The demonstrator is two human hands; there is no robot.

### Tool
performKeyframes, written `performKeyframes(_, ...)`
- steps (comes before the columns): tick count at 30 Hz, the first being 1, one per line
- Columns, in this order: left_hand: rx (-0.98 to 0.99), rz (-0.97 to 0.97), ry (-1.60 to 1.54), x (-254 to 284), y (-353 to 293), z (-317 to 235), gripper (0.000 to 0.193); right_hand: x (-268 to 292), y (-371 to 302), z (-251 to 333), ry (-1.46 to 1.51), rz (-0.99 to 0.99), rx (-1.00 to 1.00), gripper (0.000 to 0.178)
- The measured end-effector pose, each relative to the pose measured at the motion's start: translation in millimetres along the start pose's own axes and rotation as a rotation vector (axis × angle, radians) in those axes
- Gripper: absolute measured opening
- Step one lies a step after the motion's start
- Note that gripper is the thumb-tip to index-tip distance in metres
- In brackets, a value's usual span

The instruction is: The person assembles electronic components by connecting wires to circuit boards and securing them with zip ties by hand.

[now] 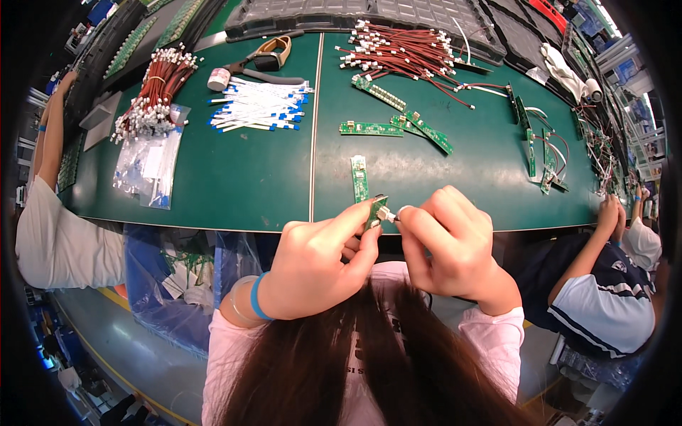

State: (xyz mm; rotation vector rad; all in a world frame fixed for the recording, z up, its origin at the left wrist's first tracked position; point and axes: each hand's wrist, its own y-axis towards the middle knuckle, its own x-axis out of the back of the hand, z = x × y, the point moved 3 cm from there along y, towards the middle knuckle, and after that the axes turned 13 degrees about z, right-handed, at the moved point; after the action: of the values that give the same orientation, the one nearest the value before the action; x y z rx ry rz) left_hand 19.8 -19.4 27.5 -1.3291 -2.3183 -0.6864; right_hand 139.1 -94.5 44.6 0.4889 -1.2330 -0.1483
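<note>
My left hand (pixel 312 259) is closed around a small green circuit board (pixel 376 211), gripping it between thumb and fingers just off the table's front edge. Against the board sits a white plug (pixel 386 214), its outer end pinched in the fingertips of my right hand (pixel 451 241). Any wire behind the plug is hidden by that hand. Just beyond my left hand, a narrow green board strip (pixel 360 179) lies on the table. Farther back are a level strip (pixel 371 128), a slanted strip with a row of pale parts (pixel 380 93) and crossed strips (pixel 430 133).
The green table (pixel 249 177) bears red-brown cables (pixel 401 53), white-blue flat cables (pixel 259 106), a tied cable bundle (pixel 158 85), plastic bags (pixel 150 167), pliers (pixel 266 74) and wired boards (pixel 547 160). Black trays (pixel 298 18) line the back. Co-workers sit left (pixel 64 241) and right (pixel 604 298).
</note>
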Motion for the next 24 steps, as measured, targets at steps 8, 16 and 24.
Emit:
performKeyframes(8,-0.026,-0.001,0.035,0.2,-1.0,0.5,0.025,0.0,1.4,1.7,0.025,0.018,-0.003,0.015)
performKeyframes(16,-0.005,0.007,-0.093,-2.6,-0.6,2.6,0.026,0.1,0.7,2.1,0.027,0.041,-0.052,0.015)
performKeyframes(24,0.029,0.027,-0.151,-8.3,-3.9,2.5,0.024,2.7,5.7,6.3,-0.031,0.143,-0.049,0.015)
